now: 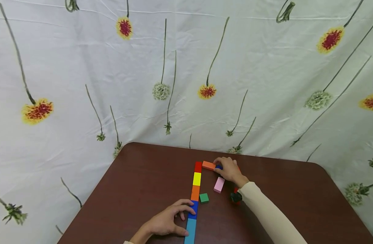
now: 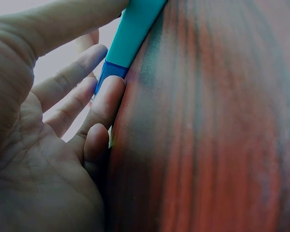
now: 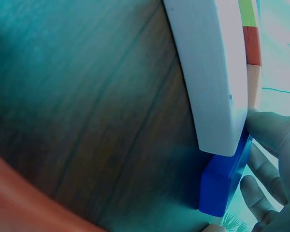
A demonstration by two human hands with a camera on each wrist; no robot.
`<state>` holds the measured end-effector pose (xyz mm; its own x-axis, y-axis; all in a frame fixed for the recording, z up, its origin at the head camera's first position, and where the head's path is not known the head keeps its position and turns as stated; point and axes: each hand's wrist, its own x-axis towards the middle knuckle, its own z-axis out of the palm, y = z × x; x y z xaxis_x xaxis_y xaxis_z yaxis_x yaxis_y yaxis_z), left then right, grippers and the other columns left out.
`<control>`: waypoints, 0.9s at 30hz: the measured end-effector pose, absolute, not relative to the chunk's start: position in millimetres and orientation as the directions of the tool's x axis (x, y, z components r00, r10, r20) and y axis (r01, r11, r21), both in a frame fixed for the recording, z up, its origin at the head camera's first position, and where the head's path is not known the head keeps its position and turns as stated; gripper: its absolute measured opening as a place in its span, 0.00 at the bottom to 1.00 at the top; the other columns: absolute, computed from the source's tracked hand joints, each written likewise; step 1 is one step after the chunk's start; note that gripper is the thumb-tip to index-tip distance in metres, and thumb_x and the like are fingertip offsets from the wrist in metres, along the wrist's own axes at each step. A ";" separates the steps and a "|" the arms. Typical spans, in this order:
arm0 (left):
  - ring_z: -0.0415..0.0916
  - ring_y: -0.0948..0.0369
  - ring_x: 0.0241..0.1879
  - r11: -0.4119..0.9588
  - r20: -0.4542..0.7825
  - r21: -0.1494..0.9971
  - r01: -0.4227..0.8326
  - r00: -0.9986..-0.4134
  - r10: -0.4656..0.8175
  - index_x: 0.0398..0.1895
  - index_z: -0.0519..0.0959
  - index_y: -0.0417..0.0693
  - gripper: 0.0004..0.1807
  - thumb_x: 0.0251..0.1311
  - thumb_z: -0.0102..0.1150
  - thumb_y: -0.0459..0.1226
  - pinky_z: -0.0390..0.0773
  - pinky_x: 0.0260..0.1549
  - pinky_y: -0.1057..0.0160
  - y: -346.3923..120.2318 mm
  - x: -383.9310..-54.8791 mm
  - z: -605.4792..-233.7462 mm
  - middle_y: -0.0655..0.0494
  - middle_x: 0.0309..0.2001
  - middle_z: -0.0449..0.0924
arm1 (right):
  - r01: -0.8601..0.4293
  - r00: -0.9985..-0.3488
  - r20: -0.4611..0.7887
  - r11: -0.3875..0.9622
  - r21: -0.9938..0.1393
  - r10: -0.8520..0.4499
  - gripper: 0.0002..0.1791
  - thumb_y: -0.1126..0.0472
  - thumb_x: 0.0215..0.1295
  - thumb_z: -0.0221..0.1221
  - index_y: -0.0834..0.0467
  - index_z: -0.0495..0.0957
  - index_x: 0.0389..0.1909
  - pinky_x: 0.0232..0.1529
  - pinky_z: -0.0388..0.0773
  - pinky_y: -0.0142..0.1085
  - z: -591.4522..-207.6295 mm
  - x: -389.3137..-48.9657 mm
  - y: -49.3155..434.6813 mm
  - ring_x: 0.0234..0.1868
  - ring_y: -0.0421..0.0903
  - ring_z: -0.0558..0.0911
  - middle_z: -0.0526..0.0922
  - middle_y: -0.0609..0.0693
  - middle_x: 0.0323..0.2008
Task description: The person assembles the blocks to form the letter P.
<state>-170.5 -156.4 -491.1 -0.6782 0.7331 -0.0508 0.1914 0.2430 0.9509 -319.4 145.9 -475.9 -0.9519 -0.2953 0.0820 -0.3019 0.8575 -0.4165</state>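
Note:
A straight row of blocks runs up the table: a red block (image 1: 198, 166), a yellow block (image 1: 197, 179), an orange block (image 1: 195, 192), a blue block (image 1: 194, 210) and a light blue block (image 1: 190, 230). My left hand (image 1: 169, 220) rests along the row's left side, fingertips at the blue block and thumb at the light blue one. Beyond the pink block (image 1: 219, 185), my right hand (image 1: 229, 168) pinches a second blue block (image 3: 217, 186) between thumb and fingers. That block lies at the end of another orange block (image 1: 209, 165), which slants away from the red one.
A green block (image 1: 204, 198) lies just right of the row. Partly under my right sleeve (image 1: 262, 203) are a dark green piece (image 1: 235, 197) and bits of red. A flowered cloth (image 1: 186, 67) hangs behind the brown table (image 1: 150, 169).

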 end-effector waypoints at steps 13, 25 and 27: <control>0.70 0.62 0.45 0.259 -0.075 0.951 0.167 -0.691 0.719 0.56 0.81 0.56 0.22 0.56 0.72 0.38 0.70 0.42 0.68 -155.6 -167.9 -487.7 0.52 0.72 0.60 | -0.296 -0.953 0.094 0.829 -0.475 -0.286 0.17 0.53 0.64 0.67 0.53 0.82 0.51 0.45 0.61 0.49 -476.9 -314.5 168.9 0.54 0.55 0.77 0.85 0.52 0.51; 0.70 0.61 0.45 0.263 -0.074 0.949 0.172 -0.691 0.719 0.56 0.80 0.56 0.22 0.57 0.72 0.38 0.70 0.43 0.68 -155.6 -167.4 -487.5 0.51 0.72 0.60 | -0.295 -0.951 0.074 0.807 -0.512 -0.300 0.14 0.55 0.64 0.68 0.55 0.83 0.49 0.45 0.61 0.47 -472.9 -310.9 169.2 0.51 0.53 0.79 0.87 0.51 0.47; 0.70 0.62 0.45 0.265 -0.076 0.949 0.171 -0.691 0.719 0.56 0.80 0.55 0.22 0.57 0.72 0.38 0.70 0.43 0.68 -155.3 -166.6 -487.0 0.51 0.72 0.60 | -0.295 -0.951 0.074 0.808 -0.511 -0.300 0.14 0.55 0.64 0.67 0.54 0.83 0.49 0.45 0.61 0.47 -472.8 -310.8 169.0 0.52 0.53 0.78 0.87 0.52 0.47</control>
